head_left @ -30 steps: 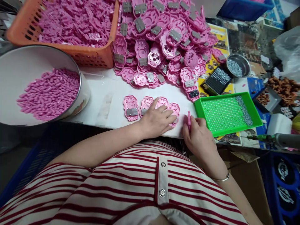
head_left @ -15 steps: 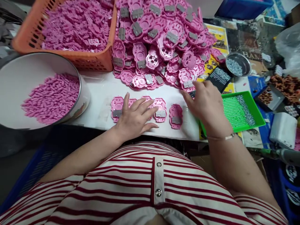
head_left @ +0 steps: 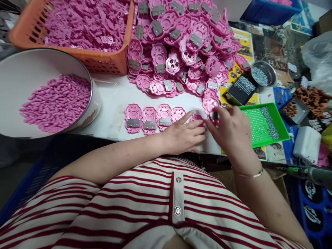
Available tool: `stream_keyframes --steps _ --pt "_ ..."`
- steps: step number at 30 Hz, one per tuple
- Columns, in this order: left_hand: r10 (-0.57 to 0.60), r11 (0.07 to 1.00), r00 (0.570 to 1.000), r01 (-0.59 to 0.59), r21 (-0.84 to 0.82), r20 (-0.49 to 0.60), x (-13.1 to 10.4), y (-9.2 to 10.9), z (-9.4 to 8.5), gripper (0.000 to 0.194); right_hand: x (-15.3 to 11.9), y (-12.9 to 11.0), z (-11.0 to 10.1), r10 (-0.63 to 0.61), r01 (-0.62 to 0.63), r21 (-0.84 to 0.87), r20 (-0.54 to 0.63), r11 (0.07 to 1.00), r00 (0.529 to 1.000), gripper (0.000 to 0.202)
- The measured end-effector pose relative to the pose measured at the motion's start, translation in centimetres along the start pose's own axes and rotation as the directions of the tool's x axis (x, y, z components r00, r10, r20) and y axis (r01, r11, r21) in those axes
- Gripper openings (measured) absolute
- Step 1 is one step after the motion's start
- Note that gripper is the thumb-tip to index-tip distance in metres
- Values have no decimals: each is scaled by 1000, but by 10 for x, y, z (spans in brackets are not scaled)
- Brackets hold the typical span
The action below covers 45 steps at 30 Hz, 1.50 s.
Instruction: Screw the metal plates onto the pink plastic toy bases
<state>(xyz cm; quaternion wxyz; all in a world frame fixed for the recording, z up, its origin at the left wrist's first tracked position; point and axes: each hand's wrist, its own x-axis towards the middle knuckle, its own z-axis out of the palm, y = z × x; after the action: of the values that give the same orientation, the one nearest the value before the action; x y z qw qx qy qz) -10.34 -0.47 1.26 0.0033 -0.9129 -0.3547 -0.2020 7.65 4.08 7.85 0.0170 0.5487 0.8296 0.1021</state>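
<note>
Several pink plastic casings with grey metal plates lie in a row along the front of the white work surface. My left hand rests with fingers stretched over the right end of that row, on another pink casing that it partly covers. My right hand pinches the lower end of one more pink casing, just right of the row; its grey plate is mostly behind the fingers. Behind the row rises a large heap of similar pink casings.
At left stand a white enamel pot of small pink pieces and an orange basket of pink parts. At right are a green tray and a black tray with small metal pieces, plus a metal bowl of screw-like pieces.
My left hand has slid right along the row, uncovering the left casings. My right hand has drawn a casing from the heap's edge toward me.
</note>
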Motion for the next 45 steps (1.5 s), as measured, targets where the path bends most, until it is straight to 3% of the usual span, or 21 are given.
stream_keyframes --steps 3,6,14,19,21,22,23,25,27,29,31,34,38,42,45 --pt "-19 999 1000 20 26 -15 2 0 8 26 -39 -9 4 8 3 -180 57 984 998 50" --pt "-66 998 997 67 21 -39 -10 -4 8 21 -56 -17 13 -39 64 -207 124 976 992 59" --pt "-110 993 993 111 28 -31 -23 -14 3 24 -48 -26 21 -131 138 -22 197 990 972 65" --pt "-137 990 990 138 26 -24 -29 -15 -5 26 -52 -13 17 -118 135 -77 198 988 973 55" --pt "-206 976 976 211 51 -76 -42 -14 -15 33 -53 -5 17 -152 159 -40 141 986 978 60" --pt "-277 956 955 285 67 -109 -52 -14 -21 37 -53 -3 18 -156 157 -6 90 988 984 64" --pt "-389 912 907 404 75 -163 -64 -15 -26 40 -51 -1 19 -153 151 38 37 988 988 68" --pt "-627 750 743 657 76 -234 -89 -16 -34 54 -46 -3 23 -163 165 144 -22 976 986 72" --pt "-755 617 614 784 66 -231 -110 -20 -36 66 -37 -13 29 -224 217 230 3 949 975 73" --pt "-803 572 574 818 62 -163 -122 -27 -34 68 -27 -28 35 -271 247 263 56 932 961 73" --pt "-803 586 589 808 64 -91 -125 -37 -31 68 -18 -44 40 -263 228 262 108 938 959 69" --pt "-762 645 647 762 65 -25 -123 -56 -28 67 -10 -64 42 -232 183 267 164 946 959 65" --pt "-709 703 705 709 59 -28 -123 -76 -31 72 -6 -80 35 -219 152 312 193 938 956 66" --pt "-646 744 752 659 113 -134 -115 -64 -32 76 -10 -71 31 -201 145 349 128 926 971 70" --pt "-543 822 833 553 138 -101 -98 -44 -28 71 -21 -52 40 -224 200 321 38 926 974 79"
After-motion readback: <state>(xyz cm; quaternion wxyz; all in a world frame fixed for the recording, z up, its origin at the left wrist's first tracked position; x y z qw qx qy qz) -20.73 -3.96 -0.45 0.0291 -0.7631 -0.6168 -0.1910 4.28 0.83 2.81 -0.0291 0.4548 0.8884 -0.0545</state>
